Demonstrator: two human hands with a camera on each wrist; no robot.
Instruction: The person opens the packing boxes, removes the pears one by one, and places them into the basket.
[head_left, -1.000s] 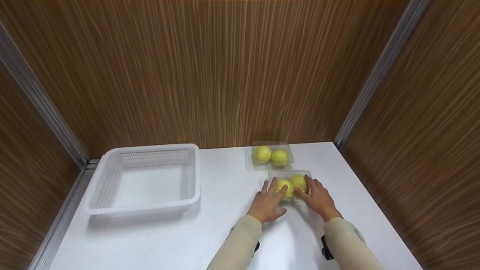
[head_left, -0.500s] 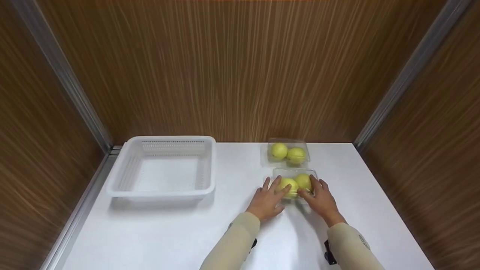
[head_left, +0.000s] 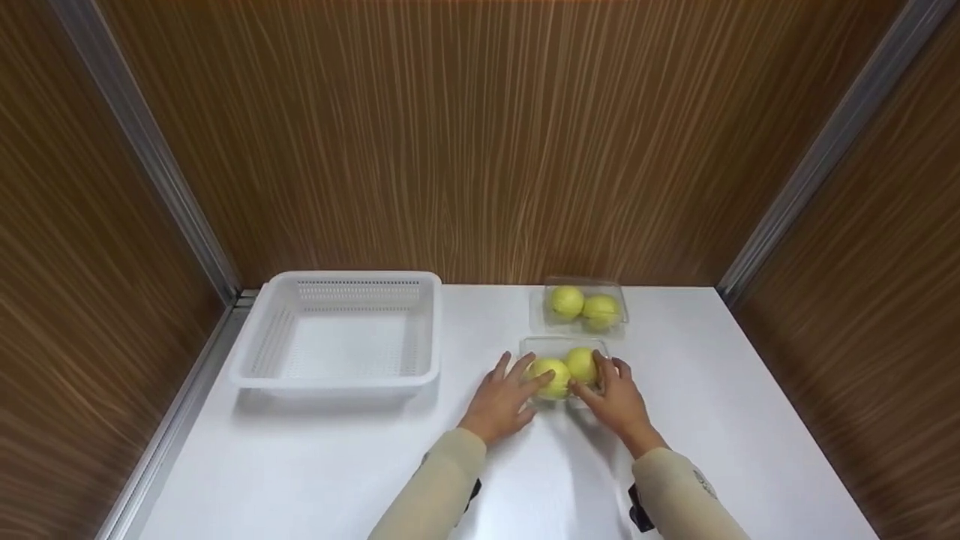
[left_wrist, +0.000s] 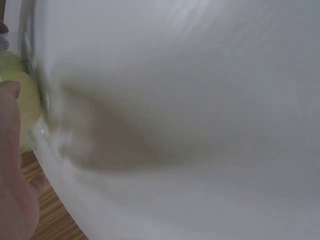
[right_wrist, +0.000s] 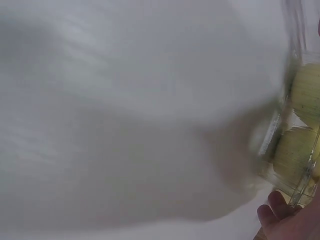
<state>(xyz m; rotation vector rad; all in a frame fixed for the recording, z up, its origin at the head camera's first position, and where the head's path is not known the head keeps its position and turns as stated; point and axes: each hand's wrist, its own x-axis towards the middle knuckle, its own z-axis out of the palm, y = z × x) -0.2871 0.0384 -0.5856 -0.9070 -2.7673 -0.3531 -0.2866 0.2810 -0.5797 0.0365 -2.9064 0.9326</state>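
Note:
In the head view, a clear plastic box (head_left: pixel 536 346) with two round yellow fruits (head_left: pixel 551 379) inside lies between both hands. My left hand (head_left: pixel 495 401) holds its left side with spread fingers, some lying over the near fruit. At the right side, my right hand (head_left: pixel 619 405) grips the box, thumb near the front and fingers bent over the edge. The right wrist view shows fingertips (right_wrist: pixel 277 207) at the box's corner. Only part of the left hand (left_wrist: pixel 15 195) appears beside a blurred fruit in the left wrist view.
A second clear box (head_left: pixel 621 300) with two similar yellow fruits stands behind, near the back wall (head_left: pixel 480 150). To the left, a white perforated basket (head_left: pixel 337 384) sits on the white table (head_left: pixel 315 465). Wood-grain walls close off both sides.
The held box and both hands have shifted left, so the box now sits left of the rear box's middle. The head view has turned slightly, moving the basket rightward in frame.

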